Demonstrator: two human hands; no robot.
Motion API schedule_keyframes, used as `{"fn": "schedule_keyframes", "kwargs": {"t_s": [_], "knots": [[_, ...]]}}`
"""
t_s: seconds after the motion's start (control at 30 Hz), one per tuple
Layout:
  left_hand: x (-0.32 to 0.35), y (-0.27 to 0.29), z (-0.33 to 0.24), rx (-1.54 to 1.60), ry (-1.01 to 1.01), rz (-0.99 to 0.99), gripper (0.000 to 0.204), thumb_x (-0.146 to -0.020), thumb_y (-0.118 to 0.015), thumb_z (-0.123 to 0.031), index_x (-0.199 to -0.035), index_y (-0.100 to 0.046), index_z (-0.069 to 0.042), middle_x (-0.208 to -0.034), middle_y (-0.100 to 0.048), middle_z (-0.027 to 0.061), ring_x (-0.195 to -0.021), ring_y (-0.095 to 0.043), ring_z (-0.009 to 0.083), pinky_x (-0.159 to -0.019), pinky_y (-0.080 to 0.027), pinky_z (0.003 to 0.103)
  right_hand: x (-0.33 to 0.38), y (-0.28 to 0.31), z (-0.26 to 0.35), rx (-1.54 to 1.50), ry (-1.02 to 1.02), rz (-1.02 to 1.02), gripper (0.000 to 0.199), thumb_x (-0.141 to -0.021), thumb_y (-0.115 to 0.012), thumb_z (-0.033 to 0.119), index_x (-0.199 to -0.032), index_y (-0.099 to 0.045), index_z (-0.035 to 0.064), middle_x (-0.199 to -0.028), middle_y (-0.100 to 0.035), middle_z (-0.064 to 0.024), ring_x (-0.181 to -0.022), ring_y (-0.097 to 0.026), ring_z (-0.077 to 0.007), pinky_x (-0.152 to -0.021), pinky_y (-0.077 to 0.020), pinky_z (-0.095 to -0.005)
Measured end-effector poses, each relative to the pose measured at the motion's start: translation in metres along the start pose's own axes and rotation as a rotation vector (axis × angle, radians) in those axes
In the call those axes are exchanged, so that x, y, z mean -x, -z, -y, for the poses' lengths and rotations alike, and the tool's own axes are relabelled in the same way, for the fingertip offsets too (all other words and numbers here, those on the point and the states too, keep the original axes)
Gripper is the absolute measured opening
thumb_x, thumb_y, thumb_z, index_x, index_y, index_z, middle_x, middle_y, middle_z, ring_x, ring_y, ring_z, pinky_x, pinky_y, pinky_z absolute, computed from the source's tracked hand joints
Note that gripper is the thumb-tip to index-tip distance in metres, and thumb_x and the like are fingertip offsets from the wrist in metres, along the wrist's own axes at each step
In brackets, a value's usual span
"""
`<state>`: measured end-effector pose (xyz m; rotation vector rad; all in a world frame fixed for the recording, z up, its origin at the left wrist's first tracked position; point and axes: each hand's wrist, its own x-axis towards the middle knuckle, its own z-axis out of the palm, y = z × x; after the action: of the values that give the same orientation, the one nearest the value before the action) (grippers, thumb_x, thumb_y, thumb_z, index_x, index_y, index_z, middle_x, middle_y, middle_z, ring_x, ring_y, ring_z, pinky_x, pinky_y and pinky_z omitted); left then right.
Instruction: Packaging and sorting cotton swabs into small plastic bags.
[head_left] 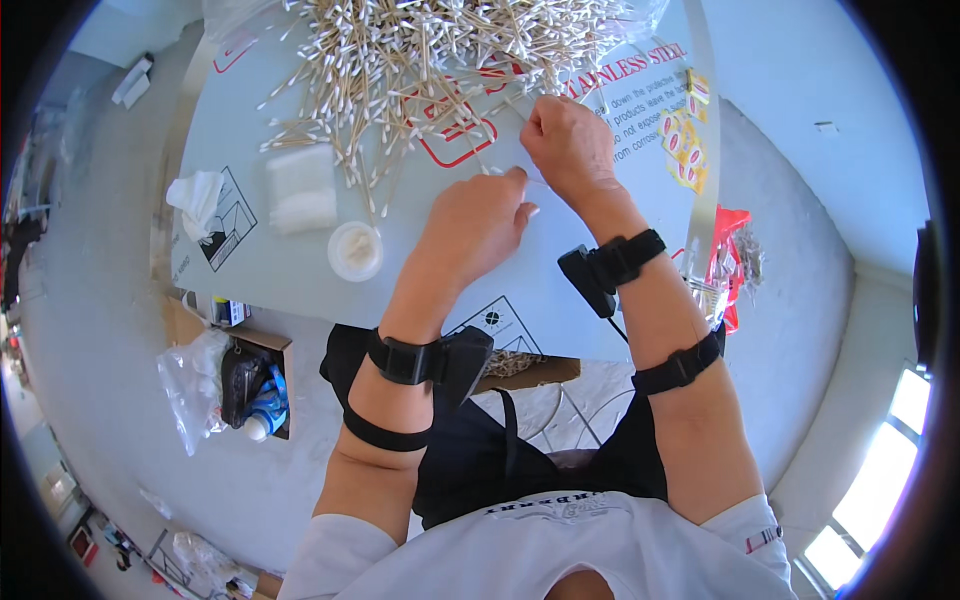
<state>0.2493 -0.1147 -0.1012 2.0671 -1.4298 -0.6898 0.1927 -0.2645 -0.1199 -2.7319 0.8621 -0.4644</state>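
A large heap of cotton swabs with pale sticks and white tips covers the far part of the table. My left hand is closed at the heap's near edge, fingers curled and thumb tucked in. White swab tips show close to its fingertips. To its right and slightly farther away, my right hand makes a fist beside the swabs. A faint, clear strip seems to run between the two hands. What either hand grips is hidden. Left of my left hand stands a small round tub with whitish contents.
A stack of clear packets and a crumpled white tissue lie on the left. Small yellow labels line the right edge, near a red bag. Below, an open box holds a black pouch and a blue bottle.
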Motion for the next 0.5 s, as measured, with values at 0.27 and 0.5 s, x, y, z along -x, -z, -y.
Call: {"fn": "schedule_keyframes", "kwargs": {"t_s": [0.27, 0.5], "knots": [[0.000, 0.004, 0.001, 0.030, 0.107, -0.021, 0.020, -0.086, -0.064, -0.019, -0.095, -0.056, -0.002, -0.079, -0.067, 0.0166, -0.077, -0.065, 0.0366, -0.067, -0.050, 0.048, 0.060, 0.079, -0.026, -0.917, -0.448, 0.441, 0.009, -0.080, -0.063, 0.004, -0.086, -0.067, -0.0012, -0.071, -0.063, -0.0012, -0.062, -0.055, -0.0059, -0.054, -0.0428, -0.0207], [-0.001, 0.000, 0.001, 0.073, 0.097, -0.057, 0.017, -0.087, -0.063, -0.018, -0.090, -0.055, -0.003, -0.074, -0.065, 0.0172, -0.074, -0.064, 0.0369, -0.066, -0.048, 0.047, 0.139, 0.111, -0.032, -0.898, -0.276, 0.996, 0.010, -0.081, -0.064, 0.004, -0.088, -0.067, -0.0017, -0.069, -0.063, -0.0034, -0.064, -0.055, -0.0067, -0.060, -0.0461, -0.0250]]}}
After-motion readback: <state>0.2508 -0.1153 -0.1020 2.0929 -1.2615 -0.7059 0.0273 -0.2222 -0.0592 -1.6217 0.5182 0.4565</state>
